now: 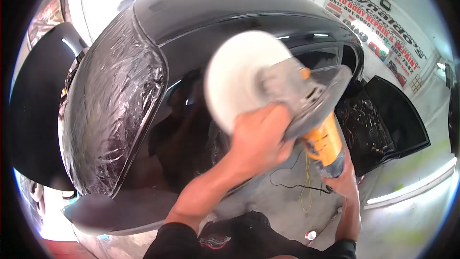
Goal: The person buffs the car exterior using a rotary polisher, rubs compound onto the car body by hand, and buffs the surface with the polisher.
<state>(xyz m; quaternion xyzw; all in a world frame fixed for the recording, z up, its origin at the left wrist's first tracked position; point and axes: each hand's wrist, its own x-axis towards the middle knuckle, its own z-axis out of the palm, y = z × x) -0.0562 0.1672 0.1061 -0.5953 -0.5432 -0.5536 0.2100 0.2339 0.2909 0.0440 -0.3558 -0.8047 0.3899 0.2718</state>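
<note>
A yellow and grey car polisher (pixel 322 140) is held up in front of the black car's side. Its round white pad (pixel 232 79) faces the upper left and is blurred; whether it touches the panel I cannot tell. My left hand (pixel 262 136) is closed around the grey loop handle near the head. At the rear end of the yellow body, my right hand (pixel 344 180) is wrapped, its fingers partly hidden. Behind the pad lies the glossy black car body (pixel 191 74), with a reflection of a person in it.
Clear plastic film (pixel 112 96) covers the car's rear window. A detached black panel (pixel 40 108) stands at left, and a door (pixel 395 120) is on the right. A black cord (pixel 287 185), a yellow cord (pixel 303 201) and a small round container (pixel 311 235) lie on the floor.
</note>
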